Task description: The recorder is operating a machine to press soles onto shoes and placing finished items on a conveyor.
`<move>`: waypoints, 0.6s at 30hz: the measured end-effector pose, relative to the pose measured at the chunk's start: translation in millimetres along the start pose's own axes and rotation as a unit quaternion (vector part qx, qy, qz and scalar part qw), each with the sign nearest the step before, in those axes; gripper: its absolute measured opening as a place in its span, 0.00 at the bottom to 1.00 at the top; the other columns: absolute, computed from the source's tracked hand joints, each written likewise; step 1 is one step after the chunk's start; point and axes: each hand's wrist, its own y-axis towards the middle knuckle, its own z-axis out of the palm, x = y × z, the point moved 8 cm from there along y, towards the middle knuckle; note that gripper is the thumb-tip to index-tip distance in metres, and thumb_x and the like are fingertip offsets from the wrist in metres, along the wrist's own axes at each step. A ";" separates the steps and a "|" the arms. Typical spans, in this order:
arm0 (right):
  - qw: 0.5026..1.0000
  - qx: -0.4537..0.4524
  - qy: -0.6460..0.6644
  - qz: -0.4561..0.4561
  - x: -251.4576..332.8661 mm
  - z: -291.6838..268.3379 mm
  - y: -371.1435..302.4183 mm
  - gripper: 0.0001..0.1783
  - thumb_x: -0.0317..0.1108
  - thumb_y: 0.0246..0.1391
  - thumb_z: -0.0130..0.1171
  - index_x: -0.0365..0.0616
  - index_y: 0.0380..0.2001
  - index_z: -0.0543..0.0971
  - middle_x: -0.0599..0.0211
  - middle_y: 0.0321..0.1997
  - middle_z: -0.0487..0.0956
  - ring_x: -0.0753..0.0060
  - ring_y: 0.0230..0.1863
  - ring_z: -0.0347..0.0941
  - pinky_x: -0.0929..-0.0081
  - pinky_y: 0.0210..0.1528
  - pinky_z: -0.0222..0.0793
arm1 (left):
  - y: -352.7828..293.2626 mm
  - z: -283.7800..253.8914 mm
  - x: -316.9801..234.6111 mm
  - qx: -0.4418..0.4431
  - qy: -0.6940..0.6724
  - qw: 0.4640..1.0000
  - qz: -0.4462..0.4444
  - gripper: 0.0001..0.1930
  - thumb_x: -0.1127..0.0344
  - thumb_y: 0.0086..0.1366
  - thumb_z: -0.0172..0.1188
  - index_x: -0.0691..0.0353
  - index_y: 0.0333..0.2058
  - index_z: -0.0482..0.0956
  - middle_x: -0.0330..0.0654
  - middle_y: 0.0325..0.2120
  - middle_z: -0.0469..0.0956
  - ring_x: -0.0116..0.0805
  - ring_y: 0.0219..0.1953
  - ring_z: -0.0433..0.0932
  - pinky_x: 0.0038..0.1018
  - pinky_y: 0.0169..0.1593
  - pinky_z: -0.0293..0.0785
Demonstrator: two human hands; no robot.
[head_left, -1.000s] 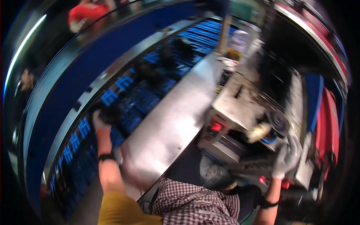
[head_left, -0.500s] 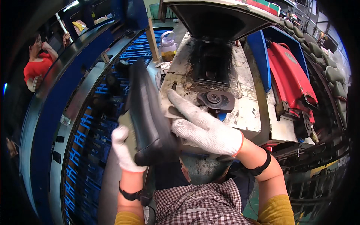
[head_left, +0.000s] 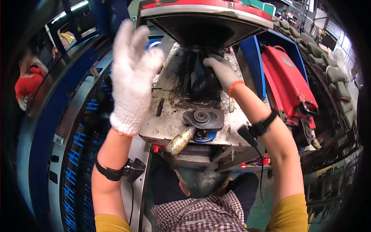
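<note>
A dark leather shoe lies in the black recess of the machine's worn white top, under a raised lid. My right hand, in a white knit glove, reaches under the lid with its fingers closed on the shoe's far part; some fingertips are hidden. Off to the left, my gloved left hand is held up with fingers spread and nothing in it. In front of the recess sits a dark metal clamp block with a tape-wrapped handle.
The red-edged lid hangs over the recess. To the right stands a second machine with a red cover, beside a rack of grey-green pads. Blue-pegged conveyor runs along the left. A person in red is beyond it.
The shoe has gone from between my two hands, near my body, forward into the recess. My left hand has let go and risen; my right arm now stretches under the lid.
</note>
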 end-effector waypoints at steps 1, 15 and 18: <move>0.986 -0.013 -0.160 -0.053 5.5 -4.2 19.0 0.29 0.46 0.59 0.60 0.42 0.60 0.79 0.52 0.49 0.83 0.58 0.48 0.82 0.66 0.55 0.77 | 12.4 2.2 -16.7 0.010 0.031 0.998 0.053 0.42 0.62 0.69 0.63 0.68 0.74 0.51 0.58 0.66 0.66 0.44 0.71 0.64 0.37 0.72 0.59; 0.750 0.018 -0.653 -0.099 -8.5 28.2 28.8 0.45 0.72 0.61 0.48 0.45 0.65 0.75 0.37 0.68 0.68 0.38 0.60 0.76 0.52 0.63 0.72 | 164.0 127.7 -42.8 0.246 0.342 0.877 0.230 0.25 0.54 0.71 0.55 0.63 0.59 0.75 0.60 0.53 0.80 0.56 0.56 0.79 0.43 0.59 0.75; 0.794 -0.007 -0.574 -0.197 19.8 15.0 -19.9 0.40 0.66 0.63 0.51 0.43 0.63 0.76 0.41 0.65 0.72 0.40 0.60 0.76 0.53 0.63 0.71 | 183.2 134.7 -29.9 0.257 0.466 0.831 0.163 0.24 0.50 0.70 0.54 0.64 0.54 0.79 0.61 0.50 0.81 0.57 0.53 0.80 0.44 0.56 0.76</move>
